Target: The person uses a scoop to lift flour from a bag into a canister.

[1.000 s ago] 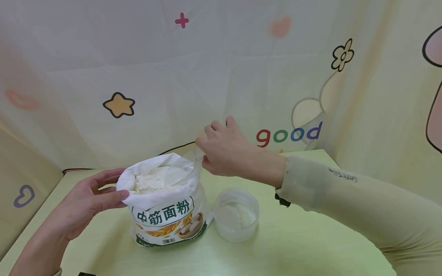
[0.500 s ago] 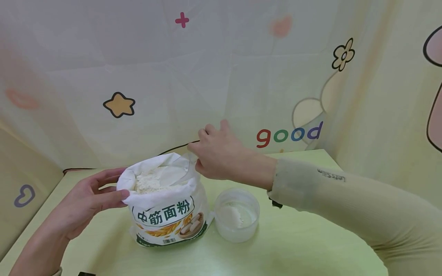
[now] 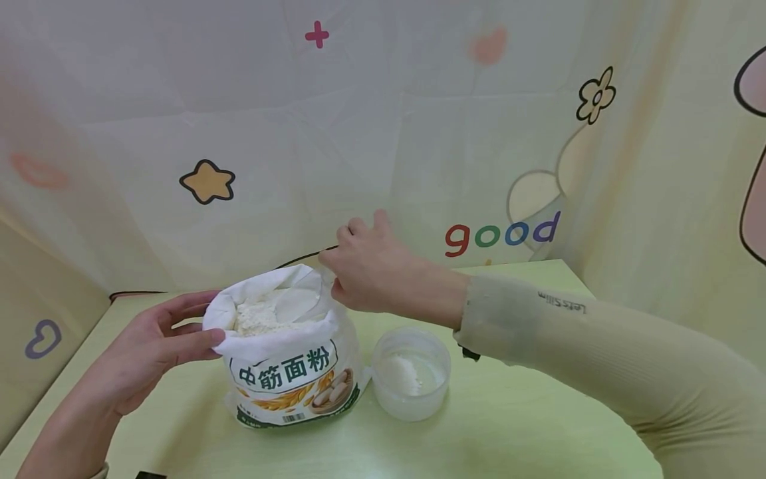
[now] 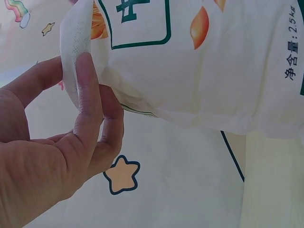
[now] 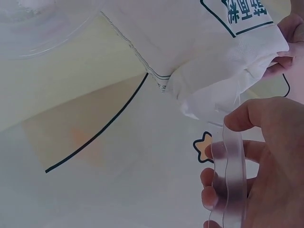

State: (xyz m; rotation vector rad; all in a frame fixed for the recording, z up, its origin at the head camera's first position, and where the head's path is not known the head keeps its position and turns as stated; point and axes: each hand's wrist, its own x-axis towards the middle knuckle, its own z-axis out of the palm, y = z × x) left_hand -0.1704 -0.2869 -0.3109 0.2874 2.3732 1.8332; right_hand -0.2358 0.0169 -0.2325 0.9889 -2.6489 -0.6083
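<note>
A white flour bag (image 3: pixel 293 372) with green print stands with its top rolled down, flour (image 3: pixel 257 318) showing inside. My left hand (image 3: pixel 152 346) pinches the bag's rolled rim between thumb and fingers, at its left side; in the left wrist view this hand (image 4: pixel 71 133) is close up. My right hand (image 3: pixel 374 269) grips a clear plastic scoop (image 3: pixel 297 304) over the bag's right rim. The scoop's bowl sits in the mouth of the bag, against the flour. In the right wrist view, the fingers curl round the scoop's ridged handle (image 5: pixel 232 180).
Right beside the bag is a round clear plastic container (image 3: pixel 413 406) with a little flour in it. Both stand on a pale green-yellow table (image 3: pixel 509 412). A printed curtain (image 3: pixel 287 153) hangs behind the table's back edge. A dark object (image 3: pixel 149 475) shows at the bottom edge.
My right hand has moved left towards the bag, bringing the scoop further into its mouth. My left hand, the bag and the container stay where they were.
</note>
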